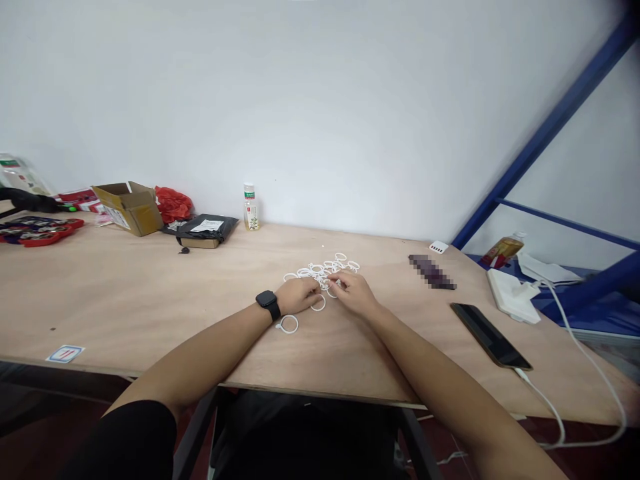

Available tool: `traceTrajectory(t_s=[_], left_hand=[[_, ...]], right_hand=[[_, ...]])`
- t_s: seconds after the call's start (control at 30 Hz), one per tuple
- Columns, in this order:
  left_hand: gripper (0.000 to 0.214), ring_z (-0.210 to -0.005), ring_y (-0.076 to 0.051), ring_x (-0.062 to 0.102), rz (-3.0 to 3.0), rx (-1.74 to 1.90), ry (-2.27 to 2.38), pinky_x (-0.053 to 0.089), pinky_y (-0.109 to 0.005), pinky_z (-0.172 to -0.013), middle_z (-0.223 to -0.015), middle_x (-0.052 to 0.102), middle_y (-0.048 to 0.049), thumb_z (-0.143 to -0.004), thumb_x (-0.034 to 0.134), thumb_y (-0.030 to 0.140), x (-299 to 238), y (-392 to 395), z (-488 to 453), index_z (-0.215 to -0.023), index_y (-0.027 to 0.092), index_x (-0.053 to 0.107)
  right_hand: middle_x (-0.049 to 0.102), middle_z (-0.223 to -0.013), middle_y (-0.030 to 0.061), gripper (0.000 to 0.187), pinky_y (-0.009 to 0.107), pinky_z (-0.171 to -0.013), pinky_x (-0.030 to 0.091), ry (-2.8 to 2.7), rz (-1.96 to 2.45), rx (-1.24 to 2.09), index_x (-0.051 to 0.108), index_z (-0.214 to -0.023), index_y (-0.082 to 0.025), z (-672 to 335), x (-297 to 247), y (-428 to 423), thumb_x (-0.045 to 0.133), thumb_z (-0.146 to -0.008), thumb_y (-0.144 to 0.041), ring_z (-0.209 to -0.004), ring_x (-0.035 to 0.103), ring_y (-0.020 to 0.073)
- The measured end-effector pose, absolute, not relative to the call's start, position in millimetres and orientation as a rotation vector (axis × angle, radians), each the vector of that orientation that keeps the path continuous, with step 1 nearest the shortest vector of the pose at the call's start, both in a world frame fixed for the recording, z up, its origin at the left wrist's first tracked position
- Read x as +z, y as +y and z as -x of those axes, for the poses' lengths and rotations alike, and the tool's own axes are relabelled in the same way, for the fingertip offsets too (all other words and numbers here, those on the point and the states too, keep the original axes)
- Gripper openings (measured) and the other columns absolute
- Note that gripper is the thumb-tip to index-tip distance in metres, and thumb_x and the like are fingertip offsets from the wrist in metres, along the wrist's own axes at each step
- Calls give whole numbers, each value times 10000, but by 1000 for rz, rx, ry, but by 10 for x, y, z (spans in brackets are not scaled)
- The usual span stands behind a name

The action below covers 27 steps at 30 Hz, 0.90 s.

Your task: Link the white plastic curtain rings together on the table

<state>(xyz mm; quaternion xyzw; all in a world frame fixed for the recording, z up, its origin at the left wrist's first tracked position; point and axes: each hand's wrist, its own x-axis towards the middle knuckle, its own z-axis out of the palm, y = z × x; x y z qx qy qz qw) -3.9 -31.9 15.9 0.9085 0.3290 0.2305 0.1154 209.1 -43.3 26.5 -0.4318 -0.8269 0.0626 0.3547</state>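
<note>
A loose pile of white plastic rings (pixel 317 269), each with a small eyelet tab, lies on the wooden table. My left hand (pixel 299 295), wearing a black watch on its wrist, is at the pile's near left side with its fingers curled together. One white ring (pixel 319 304) shows at those fingertips and seems to be gripped there. On the right, my right hand (pixel 356 293) reaches into the pile, thumb and fingers pinched; what lies between them is hidden. A single ring (pixel 289 324) rests apart, below my left wrist.
A bottle (pixel 251 210), a black package (pixel 207 229) and an open carton (pixel 131 208) stand toward the back left. To the right lie a phone (pixel 493 335) with its cable, a white power strip (pixel 513 297) and a blurred-out dark item (pixel 431 272). A blue frame (pixel 545 130) rises behind.
</note>
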Motion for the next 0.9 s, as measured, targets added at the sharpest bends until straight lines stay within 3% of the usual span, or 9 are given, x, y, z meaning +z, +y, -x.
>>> traceTrajectory(t_s=[0.13,0.4,0.9], left_hand=[[214,-764,-162,607,-2546,810,1084,420,-255,-677,-870,679,-19,-919,518,387,193,-329,54,-961,201,616],[292,-685,-124,587,-2324,1046,996,455,-239,-663,-941,693,-42,-865,553,271,168,-324,42,-1136,175,602],[309,-702,-121,596,-2343,1121,905,463,-236,-679,-902,714,-47,-801,515,133,184,-344,33,-1047,170,697]], right_hand=[[670,-765,19,165,255,-660,404,-2298,1074,275,690,-861,-204,-2006,276,-509,567,-899,-307,-707,580,146],[593,-615,-8,209,233,-566,352,-2091,1098,440,682,-818,-186,-2004,251,-485,576,-879,-356,-564,485,124],[579,-600,-26,162,208,-541,341,-2151,1186,614,696,-803,-168,-2023,227,-465,600,-829,-296,-531,439,96]])
